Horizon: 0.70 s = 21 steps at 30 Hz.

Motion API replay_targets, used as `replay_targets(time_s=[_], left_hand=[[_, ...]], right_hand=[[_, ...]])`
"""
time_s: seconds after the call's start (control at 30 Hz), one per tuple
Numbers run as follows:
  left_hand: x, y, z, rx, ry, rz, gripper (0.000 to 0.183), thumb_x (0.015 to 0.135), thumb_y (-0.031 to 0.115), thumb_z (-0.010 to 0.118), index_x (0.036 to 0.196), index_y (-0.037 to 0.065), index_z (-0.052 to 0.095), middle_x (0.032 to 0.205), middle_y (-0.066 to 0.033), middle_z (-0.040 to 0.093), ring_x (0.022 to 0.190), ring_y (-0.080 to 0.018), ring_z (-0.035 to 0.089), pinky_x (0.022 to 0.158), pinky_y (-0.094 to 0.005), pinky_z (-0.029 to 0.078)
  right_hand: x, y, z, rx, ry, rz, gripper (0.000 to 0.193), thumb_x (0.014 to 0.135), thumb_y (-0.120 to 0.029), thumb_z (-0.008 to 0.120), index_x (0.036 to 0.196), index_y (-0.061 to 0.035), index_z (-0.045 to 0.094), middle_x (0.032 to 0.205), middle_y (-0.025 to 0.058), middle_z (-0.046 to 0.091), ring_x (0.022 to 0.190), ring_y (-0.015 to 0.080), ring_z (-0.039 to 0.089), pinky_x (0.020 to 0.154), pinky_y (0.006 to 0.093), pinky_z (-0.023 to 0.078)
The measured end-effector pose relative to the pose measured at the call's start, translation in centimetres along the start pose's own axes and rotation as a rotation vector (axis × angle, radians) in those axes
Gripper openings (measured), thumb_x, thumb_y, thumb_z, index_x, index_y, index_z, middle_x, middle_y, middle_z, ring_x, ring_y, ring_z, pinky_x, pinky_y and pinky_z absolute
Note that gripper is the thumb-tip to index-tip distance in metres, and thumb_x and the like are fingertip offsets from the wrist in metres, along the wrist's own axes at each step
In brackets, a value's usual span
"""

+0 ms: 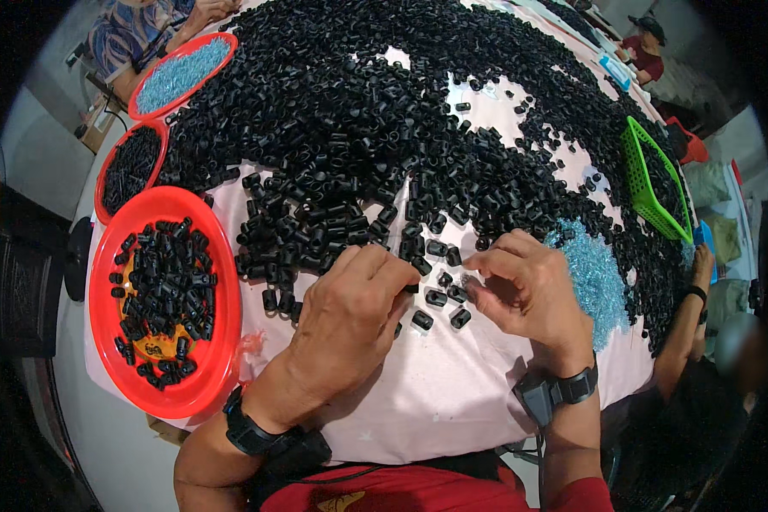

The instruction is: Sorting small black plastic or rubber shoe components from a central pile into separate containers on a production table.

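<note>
While a pink-covered counter spans mid-frame, grey wall upper left, the left hand pinches a black piece at center, long axis seemingly sideways; the right hand curls, its grip parted, visibly unfilled.

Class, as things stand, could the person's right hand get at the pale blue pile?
Probably yes: the right hand is just left of the pale blue pile, with nothing visible standing between them. It points away, toward loose black pieces, so it would likely need to turn.
</note>
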State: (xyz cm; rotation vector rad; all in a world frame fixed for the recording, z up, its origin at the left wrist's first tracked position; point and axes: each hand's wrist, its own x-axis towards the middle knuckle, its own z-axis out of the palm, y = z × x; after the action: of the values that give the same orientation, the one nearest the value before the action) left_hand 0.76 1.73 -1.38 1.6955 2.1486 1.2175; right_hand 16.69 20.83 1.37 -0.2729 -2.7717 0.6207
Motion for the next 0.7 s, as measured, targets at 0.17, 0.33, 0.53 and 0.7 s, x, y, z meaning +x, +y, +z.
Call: replay_targets(time_s=[0.17,0.33,0.53,0.7], left_hand=[[0.1,0.6,-0.4,-0.211,0.036,-0.109,0.025,0.084,-0.004,0.07,0.108,0.001,0.072,0.094,-0.0119,0.067,0.08,-0.022,0.068,0.07,-0.0301,0.052],[0.1,1.2,-1.0,-0.392,0.017,-0.232,0.03,0.088,-0.003,0.069,0.117,0.002,0.073,0.095,-0.0083,0.068,0.079,-0.0115,0.064,0.067,-0.0236,0.049],[0.1,0.8,-1.2,-0.634,-0.073,-0.357,0.028,0.095,0.003,0.067,0.123,0.001,0.072,0.099,-0.0018,0.066,0.085,-0.0061,0.06,0.073,-0.0214,0.048],[0.0,1.1,-1.1,-0.737,-0.124,-0.382,0.028,0.098,0.007,0.067,0.125,0.0,0.07,0.099,0.0003,0.066,0.085,-0.0042,0.058,0.074,-0.0203,0.047]], right_hand=[[0.0,0.3,0.8,-0.005,0.002,-0.075,0.017,0.076,-0.01,0.078,0.092,-0.0059,0.074,0.08,0.0064,0.064,0.075,0.0261,0.063,0.062,0.038,0.052],[0.0,0.6,1.5,0.018,0.041,-0.099,0.016,0.076,-0.007,0.078,0.092,-0.0067,0.074,0.078,0.0062,0.064,0.074,0.0264,0.063,0.062,0.0384,0.052],[-0.1,-1.4,0.7,0.313,0.128,0.021,0.012,0.08,-0.002,0.077,0.09,-0.0039,0.072,0.079,0.0077,0.068,0.068,0.024,0.064,0.059,0.0339,0.05],[0.1,-2.3,1.1,0.336,0.162,-0.106,0.015,0.078,0.0,0.078,0.091,-0.0037,0.071,0.084,0.0081,0.072,0.069,0.0222,0.066,0.059,0.0318,0.05]])
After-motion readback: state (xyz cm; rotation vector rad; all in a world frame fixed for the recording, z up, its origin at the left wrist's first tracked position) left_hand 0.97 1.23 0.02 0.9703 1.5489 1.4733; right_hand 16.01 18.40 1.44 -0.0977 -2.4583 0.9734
